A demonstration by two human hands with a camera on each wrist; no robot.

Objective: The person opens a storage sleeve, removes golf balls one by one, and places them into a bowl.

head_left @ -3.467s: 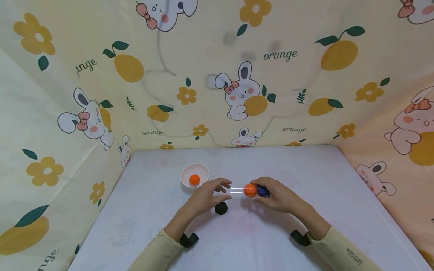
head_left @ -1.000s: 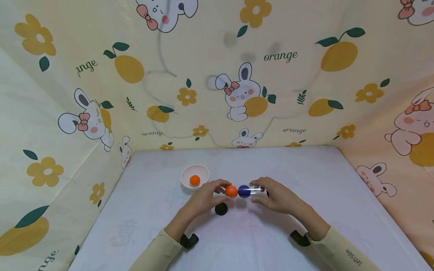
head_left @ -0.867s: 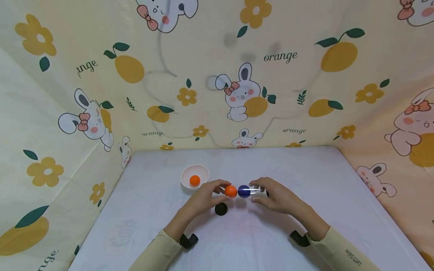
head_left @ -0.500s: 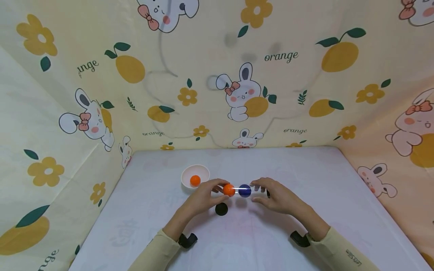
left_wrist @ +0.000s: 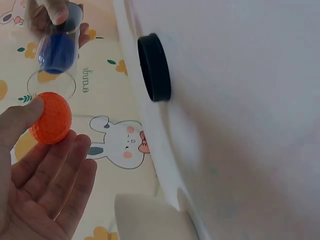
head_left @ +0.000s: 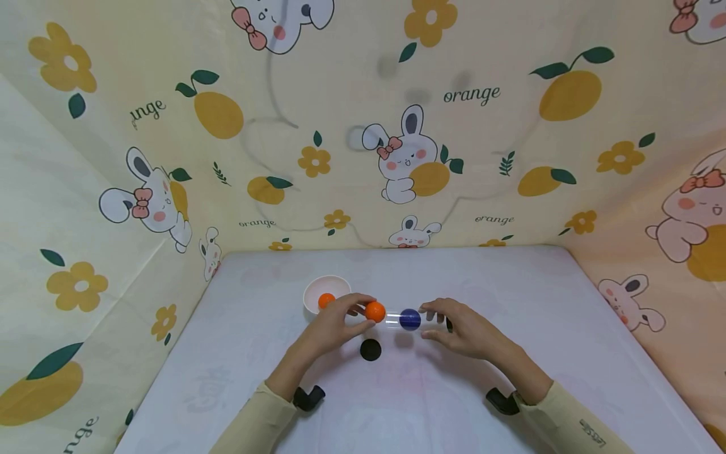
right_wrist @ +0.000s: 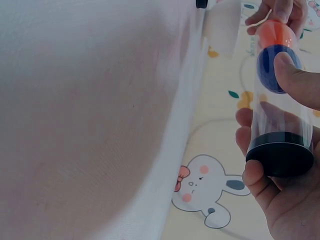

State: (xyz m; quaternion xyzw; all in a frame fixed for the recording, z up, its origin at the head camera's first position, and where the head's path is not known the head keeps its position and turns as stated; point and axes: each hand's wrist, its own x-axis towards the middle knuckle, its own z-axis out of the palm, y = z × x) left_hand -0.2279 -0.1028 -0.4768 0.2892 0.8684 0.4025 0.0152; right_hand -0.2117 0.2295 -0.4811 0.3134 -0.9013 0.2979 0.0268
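Between thumb and fingers my left hand [head_left: 334, 325] pinches an orange golf ball [left_wrist: 51, 118], just outside the open mouth of a clear tube. My right hand [head_left: 467, 326] grips that clear tube [right_wrist: 280, 112], which lies roughly level above the table and has a black cap [right_wrist: 281, 155] on its right end. Inside the tube sits a dark blue ball [head_left: 410, 320], partly covered by my thumb in the right wrist view. A loose black lid [head_left: 371, 350] rests on the table below my left hand, its rim showing in the left wrist view.
A small white bowl [head_left: 309, 295] stands behind my left hand with another orange ball [head_left: 326, 301] in it. The white-covered table [head_left: 431, 403] ends at a hanging cloth [head_left: 340, 94] printed with rabbits and oranges.
The orange ball was in the tube at first, then came to its mouth as the blue ball slid left. My left hand now holds the orange ball, drawn left, clear of the tube.
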